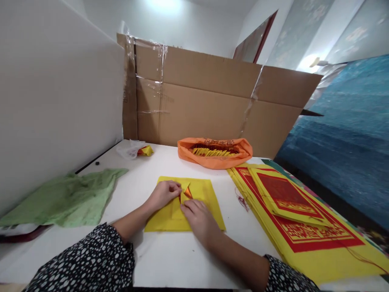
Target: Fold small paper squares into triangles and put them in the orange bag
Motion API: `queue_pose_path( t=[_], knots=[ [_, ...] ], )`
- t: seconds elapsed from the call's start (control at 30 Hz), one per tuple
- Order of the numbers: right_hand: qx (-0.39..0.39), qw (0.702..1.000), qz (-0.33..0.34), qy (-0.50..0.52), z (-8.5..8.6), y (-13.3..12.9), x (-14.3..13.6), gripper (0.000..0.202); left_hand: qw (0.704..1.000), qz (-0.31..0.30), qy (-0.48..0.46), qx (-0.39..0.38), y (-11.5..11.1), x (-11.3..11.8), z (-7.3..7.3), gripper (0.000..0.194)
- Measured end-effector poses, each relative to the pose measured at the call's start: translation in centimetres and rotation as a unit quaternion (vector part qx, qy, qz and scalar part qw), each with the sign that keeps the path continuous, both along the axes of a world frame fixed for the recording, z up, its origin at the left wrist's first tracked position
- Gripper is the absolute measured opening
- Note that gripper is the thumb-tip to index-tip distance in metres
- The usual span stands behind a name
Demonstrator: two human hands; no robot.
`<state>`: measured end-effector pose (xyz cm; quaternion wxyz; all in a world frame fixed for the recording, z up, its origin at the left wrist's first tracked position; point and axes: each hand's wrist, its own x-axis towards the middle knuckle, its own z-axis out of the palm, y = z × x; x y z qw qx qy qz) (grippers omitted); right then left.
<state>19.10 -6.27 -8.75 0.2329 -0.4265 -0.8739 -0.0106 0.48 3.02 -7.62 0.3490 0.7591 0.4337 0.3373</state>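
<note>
A stack of yellow paper sheets (pixel 212 202) lies on the white table in front of me. On it is a small piece of folded yellow paper (pixel 184 196) with a shiny orange-red patch and a pointed corner standing up. My left hand (pixel 165 193) is closed, pinching the left edge of this piece between thumb and fingers. From the lower right, my right hand (pixel 199 219) holds its near edge, with the fingers bent over it and close together. The fingers partly cover the folds.
An orange bag (pixel 194 160) full of folded yellow pieces stands at the back. Yellow-and-red printed sheets (pixel 282 194) are piled at right, beside tangled red thread (pixel 242 200). A green cloth (pixel 69 194) lies left, a plastic bag (pixel 130 150) behind it. Cardboard (pixel 206 93) walls the far edge.
</note>
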Motion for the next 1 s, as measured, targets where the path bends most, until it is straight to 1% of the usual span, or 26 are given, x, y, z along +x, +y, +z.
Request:
queue_pose_path(
  t=[0.07,0.17,0.27,0.4,0.57,0.67,0.87,1.0],
  knots=[
    [-0.007,1.0,-0.006,-0.018,-0.7,-0.6,-0.1,0.037,1.0,0.006,0.005,-0.003,0.0,0.1,0.0,0.019],
    [-0.03,0.999,-0.019,-0.032,-1.6,-1.1,-0.3,0.041,1.0,0.014,0.0,-0.015,0.0,0.2,0.2,0.018],
    [-0.05,0.997,-0.032,-0.039,-2.0,-1.8,-0.6,0.05,0.999,0.006,-0.015,-0.03,-0.1,0.2,0.3,0.018],
    [-0.089,0.993,-0.07,-0.026,-1.3,-2.9,-1.1,0.059,1.0,-0.002,-0.006,-0.014,-0.1,0.2,0.5,0.017],
    [-0.12,0.988,-0.096,-0.016,-0.4,-3.5,-1.4,0.058,1.0,0.008,0.014,-0.002,-0.2,0.5,0.7,0.016],
    [-0.121,0.987,-0.105,-0.011,-0.4,-3.5,-1.4,0.059,1.0,0.011,0.02,0.002,-0.2,0.6,0.7,0.016],
    [-0.125,0.984,-0.123,-0.019,-0.6,-3.5,-1.5,0.066,1.0,0.011,0.019,0.016,-0.2,0.5,0.3,0.013],
    [-0.136,0.982,-0.125,-0.022,-0.4,-3.4,-1.4,0.065,0.999,0.015,0.025,0.025,-0.3,0.4,0.2,0.011]
  ],
)
